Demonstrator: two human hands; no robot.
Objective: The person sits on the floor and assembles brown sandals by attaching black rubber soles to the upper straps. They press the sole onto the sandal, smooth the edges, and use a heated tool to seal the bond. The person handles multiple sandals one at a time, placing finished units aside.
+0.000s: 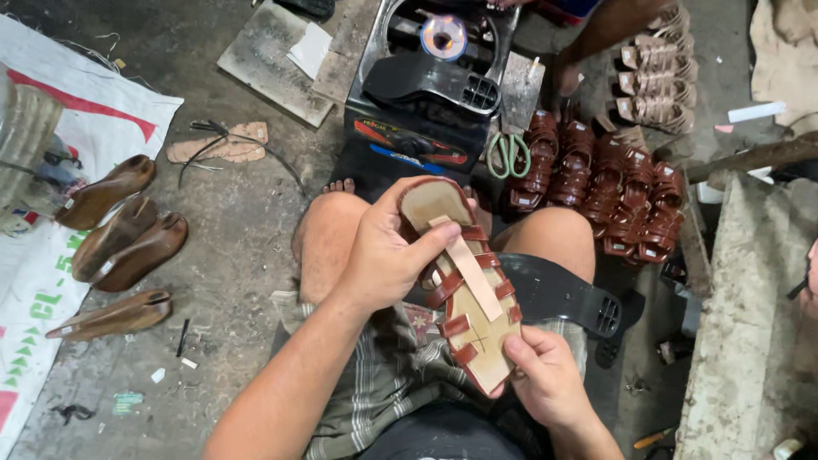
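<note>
I hold a sandal upper on a wooden last (471, 317) over my lap, sole side up. Reddish-brown leather straps fold onto its tan insole, and a pale strip runs lengthwise down the middle. My left hand (386, 254) grips the toe half from the left, thumb pressing on the pale strip. My right hand (545, 375) pinches the heel end from below. A black rubber sole (564, 294) lies across my right thigh beneath the sandal.
A burner with a small flame (443, 36) sits on a black box ahead, another black sole (430, 81) on it. Green scissors (508, 155) and a pile of strapped uppers (609, 183) lie right. Wooden lasts (119, 234) lie left. Another person's leg (596, 38) is beyond.
</note>
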